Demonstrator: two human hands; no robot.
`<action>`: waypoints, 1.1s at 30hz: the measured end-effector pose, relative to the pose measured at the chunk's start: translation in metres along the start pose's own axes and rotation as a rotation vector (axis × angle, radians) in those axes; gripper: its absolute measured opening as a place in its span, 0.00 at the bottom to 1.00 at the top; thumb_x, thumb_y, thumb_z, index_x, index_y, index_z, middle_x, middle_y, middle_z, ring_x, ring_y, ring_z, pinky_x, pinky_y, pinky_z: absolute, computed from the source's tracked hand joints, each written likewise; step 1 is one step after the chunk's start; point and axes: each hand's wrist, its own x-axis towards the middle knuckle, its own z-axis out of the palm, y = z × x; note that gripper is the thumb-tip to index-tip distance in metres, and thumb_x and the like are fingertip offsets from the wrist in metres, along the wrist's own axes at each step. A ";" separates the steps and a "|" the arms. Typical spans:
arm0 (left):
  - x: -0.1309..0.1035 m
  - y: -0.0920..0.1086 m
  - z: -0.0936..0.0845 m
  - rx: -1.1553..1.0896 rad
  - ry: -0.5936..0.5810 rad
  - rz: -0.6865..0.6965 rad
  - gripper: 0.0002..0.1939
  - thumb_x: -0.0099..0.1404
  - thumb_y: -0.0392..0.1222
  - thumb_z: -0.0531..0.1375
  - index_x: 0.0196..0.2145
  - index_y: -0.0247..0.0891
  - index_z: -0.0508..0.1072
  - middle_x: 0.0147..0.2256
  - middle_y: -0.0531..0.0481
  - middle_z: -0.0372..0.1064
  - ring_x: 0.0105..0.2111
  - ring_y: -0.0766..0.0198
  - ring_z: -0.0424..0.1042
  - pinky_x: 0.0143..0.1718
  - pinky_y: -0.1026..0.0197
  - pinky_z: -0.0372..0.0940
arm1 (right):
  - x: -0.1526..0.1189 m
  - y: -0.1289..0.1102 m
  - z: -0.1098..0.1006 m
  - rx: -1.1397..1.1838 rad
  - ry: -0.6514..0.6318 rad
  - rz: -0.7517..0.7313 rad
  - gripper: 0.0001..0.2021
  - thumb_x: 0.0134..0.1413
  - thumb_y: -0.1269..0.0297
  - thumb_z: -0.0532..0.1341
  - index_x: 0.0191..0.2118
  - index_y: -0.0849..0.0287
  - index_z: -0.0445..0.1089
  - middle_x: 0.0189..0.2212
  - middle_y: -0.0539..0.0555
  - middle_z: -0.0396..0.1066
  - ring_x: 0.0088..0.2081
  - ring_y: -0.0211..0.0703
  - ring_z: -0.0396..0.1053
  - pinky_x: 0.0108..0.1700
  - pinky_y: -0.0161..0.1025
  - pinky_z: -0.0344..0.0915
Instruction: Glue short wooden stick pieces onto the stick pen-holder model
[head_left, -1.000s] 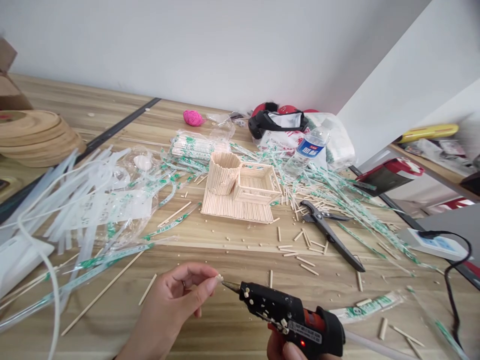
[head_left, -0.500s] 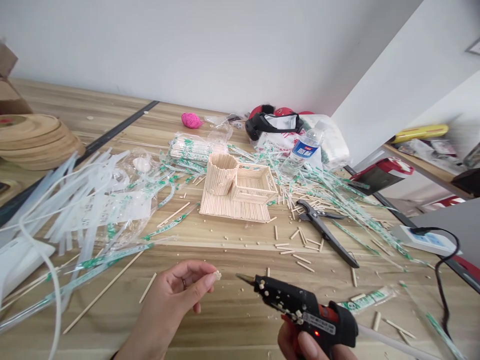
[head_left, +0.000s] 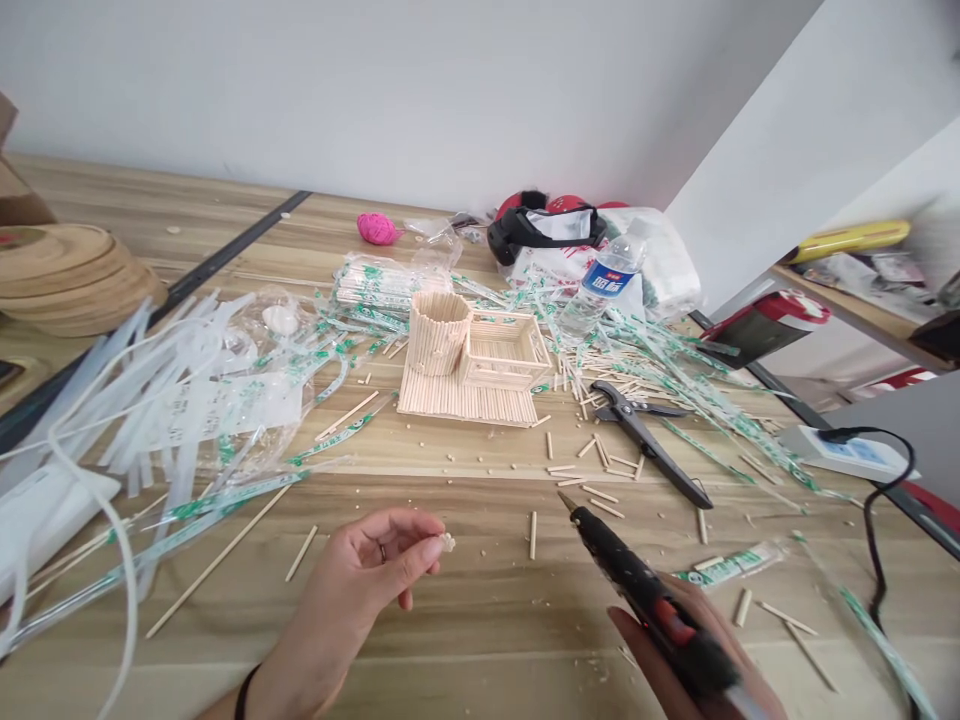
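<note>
The left hand [head_left: 360,590] is pinching a tiny wood bit [head_left: 447,542] between thumb and finger, just above the bench [head_left: 465,630]. The right hand [head_left: 697,660] is gripping a glue gun [head_left: 645,600] – its tip is pointing away, toward the little stick house [head_left: 472,365].

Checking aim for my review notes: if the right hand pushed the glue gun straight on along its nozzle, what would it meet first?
Probably the loose cut sticks just ahead of the glue gun in the right hand, then the stick model; depth is unclear.
</note>
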 end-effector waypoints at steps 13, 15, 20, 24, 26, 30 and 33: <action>-0.013 -0.001 0.007 0.190 0.064 0.126 0.04 0.50 0.44 0.67 0.25 0.42 0.80 0.28 0.51 0.74 0.20 0.69 0.63 0.19 0.69 0.61 | 0.001 -0.027 -0.005 0.017 -0.188 -0.103 0.14 0.49 0.59 0.64 0.45 0.47 0.72 0.45 0.54 0.70 0.46 0.51 0.67 0.46 0.43 0.64; -0.013 0.000 0.008 0.157 0.044 0.060 0.05 0.50 0.43 0.67 0.25 0.41 0.79 0.26 0.51 0.74 0.19 0.70 0.62 0.19 0.69 0.60 | -0.001 -0.052 -0.001 0.182 -0.110 -0.104 0.08 0.51 0.62 0.63 0.39 0.48 0.75 0.41 0.54 0.71 0.42 0.49 0.69 0.44 0.41 0.65; -0.012 0.000 0.006 0.080 -0.045 -0.017 0.06 0.50 0.43 0.67 0.27 0.39 0.79 0.22 0.51 0.72 0.21 0.67 0.65 0.19 0.69 0.61 | -0.001 -0.100 0.026 0.412 -0.179 -0.026 0.06 0.54 0.62 0.61 0.34 0.52 0.76 0.34 0.55 0.72 0.37 0.47 0.69 0.39 0.38 0.66; -0.012 0.000 0.006 0.057 -0.065 -0.034 0.05 0.50 0.42 0.68 0.26 0.40 0.79 0.23 0.51 0.73 0.22 0.67 0.66 0.19 0.70 0.61 | 0.000 -0.111 0.037 0.506 -0.173 0.030 0.06 0.55 0.63 0.60 0.34 0.53 0.75 0.34 0.55 0.72 0.37 0.46 0.69 0.40 0.38 0.66; -0.014 0.001 0.008 0.052 -0.055 -0.038 0.05 0.49 0.42 0.68 0.26 0.40 0.79 0.23 0.52 0.73 0.21 0.68 0.65 0.19 0.70 0.61 | 0.001 -0.113 0.037 0.542 -0.180 0.040 0.06 0.54 0.63 0.60 0.34 0.54 0.74 0.34 0.55 0.71 0.37 0.45 0.69 0.40 0.37 0.66; -0.017 0.003 0.014 0.029 0.033 -0.021 0.04 0.47 0.41 0.68 0.23 0.40 0.78 0.21 0.53 0.72 0.18 0.70 0.62 0.18 0.71 0.59 | 0.002 -0.115 0.036 0.557 -0.199 0.034 0.04 0.53 0.65 0.61 0.34 0.54 0.74 0.33 0.53 0.71 0.37 0.44 0.69 0.39 0.36 0.65; -0.019 0.004 0.017 0.032 0.066 -0.005 0.04 0.46 0.41 0.68 0.22 0.40 0.79 0.20 0.54 0.71 0.17 0.72 0.60 0.17 0.72 0.58 | 0.002 -0.115 0.037 0.547 -0.206 0.048 0.03 0.53 0.66 0.61 0.32 0.54 0.74 0.32 0.53 0.71 0.35 0.43 0.68 0.38 0.36 0.64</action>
